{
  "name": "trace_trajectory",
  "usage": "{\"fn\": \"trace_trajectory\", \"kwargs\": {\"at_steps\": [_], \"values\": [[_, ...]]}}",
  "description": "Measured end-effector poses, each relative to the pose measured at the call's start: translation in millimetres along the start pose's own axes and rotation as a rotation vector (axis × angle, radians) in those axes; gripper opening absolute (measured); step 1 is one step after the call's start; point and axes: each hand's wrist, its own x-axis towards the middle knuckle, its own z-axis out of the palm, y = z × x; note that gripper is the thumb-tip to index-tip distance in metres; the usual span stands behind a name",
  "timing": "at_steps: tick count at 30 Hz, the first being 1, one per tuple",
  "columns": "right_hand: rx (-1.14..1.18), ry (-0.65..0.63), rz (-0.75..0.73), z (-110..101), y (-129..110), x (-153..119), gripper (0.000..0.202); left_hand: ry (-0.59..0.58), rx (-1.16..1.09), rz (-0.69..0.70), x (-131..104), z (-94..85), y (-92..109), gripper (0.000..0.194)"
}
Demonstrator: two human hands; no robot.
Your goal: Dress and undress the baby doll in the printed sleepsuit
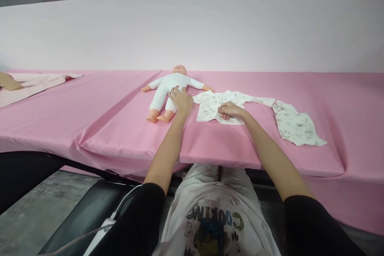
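Observation:
A baby doll [172, 82] with a white body lies on its back, arms spread and feet toward me. My left hand [182, 101] rests against the doll's hip and leg, palm down with the fingers apart, close to one sleeve of the baby shirt. The white patterned baby shirt [207, 106] lies spread beside the doll, sleeves out to both sides. On its front, my right hand [230, 111] is closed with the fingers curled, pinching the cloth near the lower front edge. The fingertips' exact hold is partly hidden.
Folded patterned baby pants [295, 124] lie right of the shirt. Pink cloth [120, 128] covers the table, which backs onto a white partition [192, 32]. At far left is a pale towel [45, 84] with a tan object [9, 82]. A white cable [124, 200] hangs by my left arm.

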Motion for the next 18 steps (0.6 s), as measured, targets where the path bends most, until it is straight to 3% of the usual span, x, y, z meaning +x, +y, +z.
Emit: {"fn": "trace_trajectory", "kwargs": {"at_steps": [5,10,12,14,18], "values": [[-0.002,0.012,-0.011,1,-2,-2,0.006,-0.095,0.096,-0.098,0,12.0,-17,0.045],[0.195,0.328,-0.138,4,-18,-2,0.007,-0.137,0.09,-0.226,10,10.0,-25,0.053],[0.313,0.388,-0.176,10,-31,3,0.006,-0.192,0.087,-0.277,14,7.8,-29,0.054],[0.392,0.365,-0.179,20,-46,14,0.004,-0.219,0.086,-0.269,15,6.9,-32,0.054],[0.478,0.194,-0.162,53,-83,50,0.007,-0.191,0.127,-0.146,2,7.5,-30,0.051]]}}
